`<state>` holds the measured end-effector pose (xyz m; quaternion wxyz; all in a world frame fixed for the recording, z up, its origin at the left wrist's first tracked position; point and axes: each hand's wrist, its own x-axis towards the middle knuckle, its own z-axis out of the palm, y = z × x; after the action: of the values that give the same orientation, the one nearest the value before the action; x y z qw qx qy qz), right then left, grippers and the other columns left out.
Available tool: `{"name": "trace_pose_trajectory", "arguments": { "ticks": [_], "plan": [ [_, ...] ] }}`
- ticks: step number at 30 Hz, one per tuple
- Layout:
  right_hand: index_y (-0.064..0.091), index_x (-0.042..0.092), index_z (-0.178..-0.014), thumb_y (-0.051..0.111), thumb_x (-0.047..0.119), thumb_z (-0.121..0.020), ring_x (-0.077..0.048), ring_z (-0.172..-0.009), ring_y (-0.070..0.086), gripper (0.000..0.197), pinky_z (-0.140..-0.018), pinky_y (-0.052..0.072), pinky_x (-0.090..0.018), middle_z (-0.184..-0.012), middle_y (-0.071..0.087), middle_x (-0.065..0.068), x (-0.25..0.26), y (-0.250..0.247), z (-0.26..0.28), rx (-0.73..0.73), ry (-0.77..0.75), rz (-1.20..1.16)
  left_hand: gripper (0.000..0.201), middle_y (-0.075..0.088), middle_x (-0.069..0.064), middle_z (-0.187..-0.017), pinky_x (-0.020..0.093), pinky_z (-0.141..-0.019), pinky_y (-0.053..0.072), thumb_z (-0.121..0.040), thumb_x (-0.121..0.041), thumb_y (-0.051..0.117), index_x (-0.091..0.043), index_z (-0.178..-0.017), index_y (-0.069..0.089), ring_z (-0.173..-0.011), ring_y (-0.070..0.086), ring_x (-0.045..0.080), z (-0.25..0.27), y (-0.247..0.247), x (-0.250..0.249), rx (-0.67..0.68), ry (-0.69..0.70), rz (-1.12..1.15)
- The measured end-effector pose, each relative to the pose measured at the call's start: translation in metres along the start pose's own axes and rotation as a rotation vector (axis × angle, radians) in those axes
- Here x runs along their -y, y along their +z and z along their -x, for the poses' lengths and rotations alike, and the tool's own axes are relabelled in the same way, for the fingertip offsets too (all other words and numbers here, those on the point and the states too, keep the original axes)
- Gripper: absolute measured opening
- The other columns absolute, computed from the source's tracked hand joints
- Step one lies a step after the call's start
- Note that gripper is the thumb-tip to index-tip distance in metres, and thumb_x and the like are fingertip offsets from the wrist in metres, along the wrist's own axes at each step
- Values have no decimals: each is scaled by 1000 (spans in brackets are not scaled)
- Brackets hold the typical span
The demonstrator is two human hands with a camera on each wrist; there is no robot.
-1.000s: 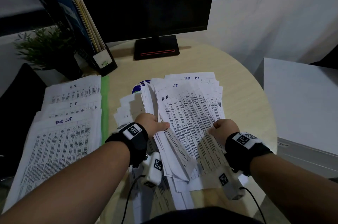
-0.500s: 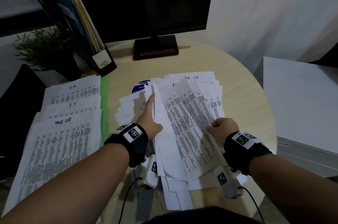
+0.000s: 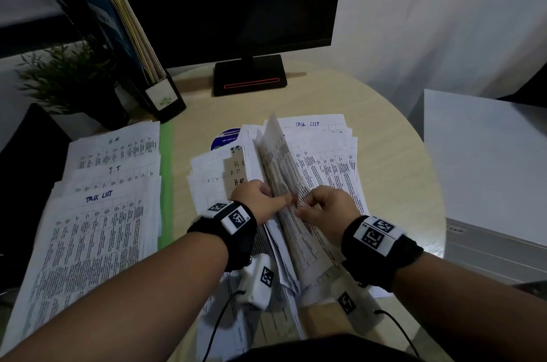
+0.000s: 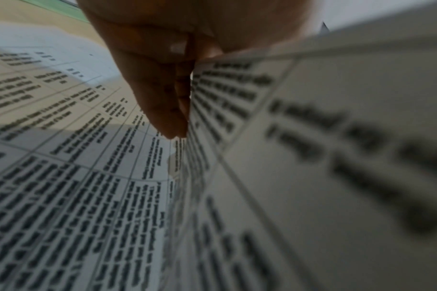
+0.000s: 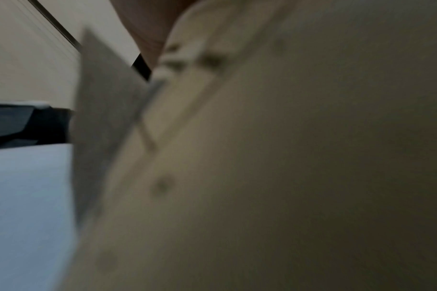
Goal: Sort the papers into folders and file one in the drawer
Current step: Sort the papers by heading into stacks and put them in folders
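A loose pile of printed papers (image 3: 322, 160) lies in the middle of the round table (image 3: 393, 154), with a "TASK LIST" page at its far end. One sheet (image 3: 281, 166) stands up on edge from the pile. My left hand (image 3: 263, 199) pinches its near part from the left, and my right hand (image 3: 321, 207) pinches it from the right, the two almost touching. In the left wrist view my left hand (image 4: 162, 88) lies along the sheet (image 4: 299, 157). The right wrist view is filled by blurred paper (image 5: 287, 157). Sorted stacks headed H.R. (image 3: 114, 148), I.T (image 3: 115, 175) and TASK LIST (image 3: 94, 237) lie at the left on a green folder (image 3: 166, 172).
A monitor (image 3: 219, 0) on a black stand (image 3: 250, 74) is at the back. A file holder with folders (image 3: 139, 45) and a potted plant (image 3: 68, 77) stand back left. A white cabinet (image 3: 488, 172) stands close on the right. A brown card marked "H R" (image 3: 236, 172) and a blue disc (image 3: 226, 138) lie by the pile.
The top sheet has risen from lying flat to standing on edge. My left hand drew back to pinch it and my right hand moved left to meet it.
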<state>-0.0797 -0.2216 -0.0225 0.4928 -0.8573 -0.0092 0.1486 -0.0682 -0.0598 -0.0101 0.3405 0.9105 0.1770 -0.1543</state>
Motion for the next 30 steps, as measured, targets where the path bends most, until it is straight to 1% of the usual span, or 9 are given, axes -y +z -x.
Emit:
{"name": "trace_pose_trajectory", "arguments": {
  "ticks": [2, 6, 11, 14, 18, 21, 23, 26, 30],
  "plan": [
    [55, 23, -57, 78, 18, -74, -26, -67, 60, 30, -71, 53, -38, -65, 58, 0, -1, -1, 0, 1, 4, -27, 51, 47, -12, -78, 31, -79, 50, -70, -56, 74, -14, -96, 61, -85, 51, 15, 2, 1, -1, -15, -15, 3],
    [55, 25, -56, 77, 19, -76, -11, -58, 47, 30, -63, 44, -28, -61, 52, 5, -3, 2, 1, 13, 11, -52, 54, 53, 0, -104, 31, -82, 51, -70, -47, 74, -14, -110, 60, -93, 53, 18, 4, 4, -1, -12, -15, -36],
    [65, 18, -63, 60, 29, -90, -21, -64, 56, 29, -66, 51, -37, -72, 65, -20, -3, -2, -3, -17, 85, -121, 58, 49, -3, -100, 28, -79, 47, -66, -54, 76, -14, -106, 58, -90, 51, 14, 5, 5, -2, 9, -15, 12],
    [63, 25, -63, 64, 19, -86, -15, -60, 55, 24, -64, 50, -31, -65, 62, -4, -5, -4, -3, 6, 86, -68, 54, 43, -5, -93, 24, -75, 39, -68, -55, 75, -15, -99, 58, -81, 44, 9, 6, 4, -2, 25, -7, -2],
    [60, 29, -58, 71, 7, -76, -14, -57, 52, 31, -60, 51, -29, -63, 58, 6, -6, -2, -1, 2, 58, 27, 73, 44, 2, -116, 21, -63, 42, -67, -47, 78, -9, -123, 51, -92, 44, 13, 7, 4, -3, 50, -15, -1],
    [56, 28, -59, 82, 15, -67, -6, -62, 50, 30, -57, 42, -17, -68, 55, 11, -2, -1, 2, 5, 5, 113, 61, 46, 6, -119, 28, -72, 46, -70, -34, 75, -11, -121, 51, -94, 48, 18, 5, 5, -3, 62, -24, -60],
    [58, 26, -67, 84, 20, -66, -7, -73, 53, 26, -62, 42, -15, -78, 56, 10, 3, 1, 4, 26, -50, 171, 49, 51, 8, -115, 28, -71, 48, -70, -24, 72, -10, -114, 54, -92, 54, 22, 3, 7, -1, 60, -22, -79],
    [69, 17, -92, 81, 25, -70, -12, -89, 55, 25, -80, 45, -23, -96, 56, 4, 9, 7, 7, 122, -191, 284, 36, 55, 9, -105, 29, -67, 46, -74, -12, 68, -10, -106, 50, -85, 54, 24, 1, 6, 1, 55, -36, -48],
    [62, 20, -119, 76, 34, -75, -15, -105, 52, 48, -87, 43, -23, -116, 49, -1, 7, 13, 10, 251, -268, 302, 52, 54, 5, -104, 29, -67, 46, -71, -12, 73, -12, -114, 45, -89, 53, 23, 0, 0, 12, 57, -53, 40]
  ]
}}
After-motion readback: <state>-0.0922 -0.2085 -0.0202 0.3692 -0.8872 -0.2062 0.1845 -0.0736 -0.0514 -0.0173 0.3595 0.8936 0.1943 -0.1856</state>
